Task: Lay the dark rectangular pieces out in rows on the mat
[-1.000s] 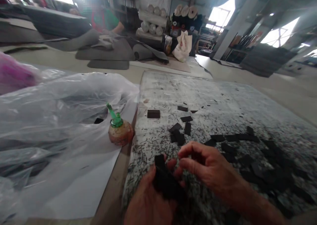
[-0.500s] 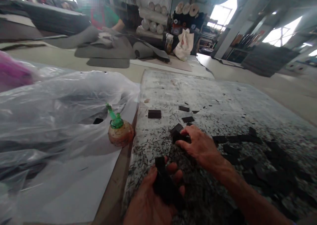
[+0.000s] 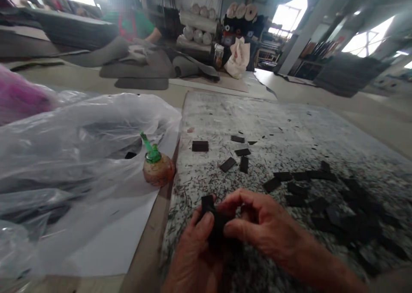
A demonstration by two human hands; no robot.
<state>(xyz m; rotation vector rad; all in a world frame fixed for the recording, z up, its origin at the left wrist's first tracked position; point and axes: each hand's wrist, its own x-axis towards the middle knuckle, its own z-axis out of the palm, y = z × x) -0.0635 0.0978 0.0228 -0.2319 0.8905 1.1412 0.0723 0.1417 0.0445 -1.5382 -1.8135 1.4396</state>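
Note:
My left hand (image 3: 196,254) is closed around a stack of small black rectangular pieces (image 3: 213,218) at the bottom centre. Right beside it, my right hand (image 3: 264,228) has its fingers curled and pinched against the top of that stack. Loose black pieces (image 3: 228,164) lie scattered on the speckled cutting mat (image 3: 273,125) just beyond my hands, and a thicker scatter of black pieces (image 3: 337,202) spreads to the right.
A small round bottle with a green nozzle (image 3: 156,166) stands at the mat's left edge on white paper. Crumpled clear plastic bags (image 3: 64,142) fill the left side. A person in a green top (image 3: 135,24) works at the far end near fabric rolls (image 3: 199,28).
My right hand reached out to the loose pieces beyond the stack half a second ago, then came back and now presses against the stack in my left hand. Fewer pieces lie there.

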